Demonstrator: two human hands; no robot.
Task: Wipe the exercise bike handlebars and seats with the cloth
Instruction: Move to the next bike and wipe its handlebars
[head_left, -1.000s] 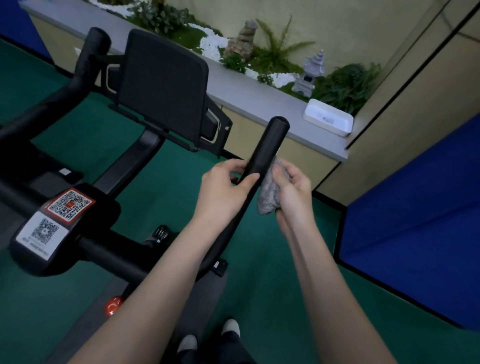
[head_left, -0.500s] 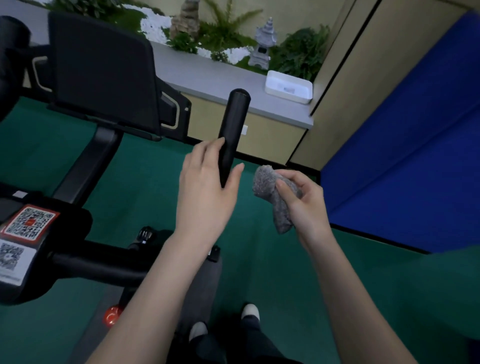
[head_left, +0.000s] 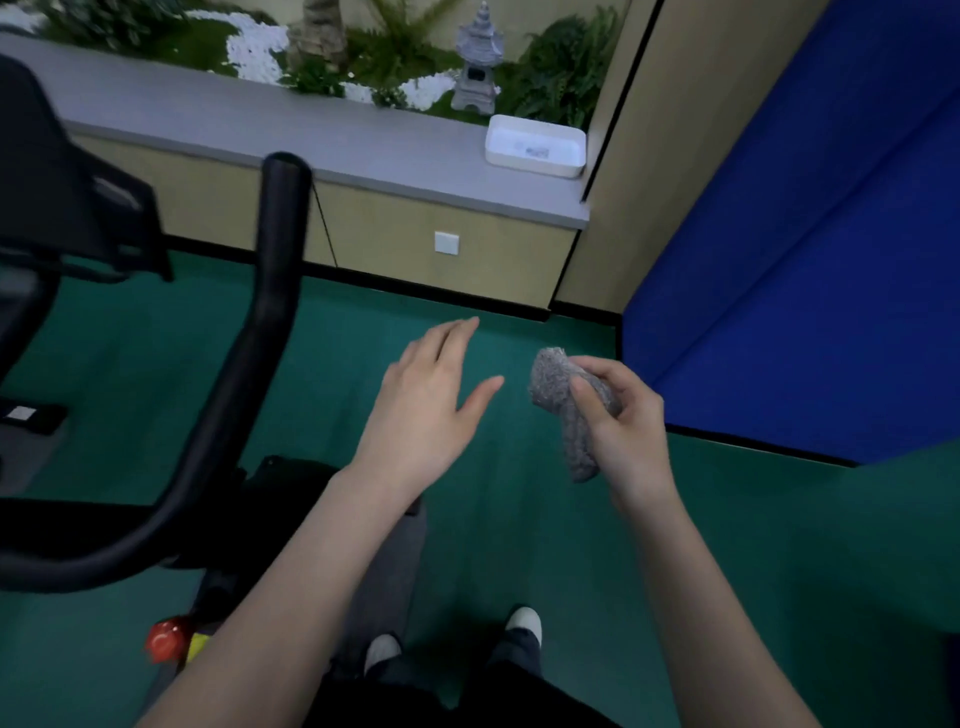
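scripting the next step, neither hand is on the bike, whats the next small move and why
Probably swing the right hand and its bunched grey cloth left onto the upright handlebar. The cloth is held in the air, the left hand is open, and the handlebar stands apart from both.

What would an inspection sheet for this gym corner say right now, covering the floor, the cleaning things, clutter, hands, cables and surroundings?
Surface: green floor, with the person's shoes at the bottom of the view.
Job's things: grey cloth, bunched up; black handlebar to the left, touched by neither hand nor cloth.
Clutter: white tray on the grey ledge.
Hands: left hand open, fingers straight, holding nothing; right hand grips the cloth.
Cables: nothing seen.
Surroundings: blue wall on the right; stone lantern among plants behind the ledge; wall socket below it.
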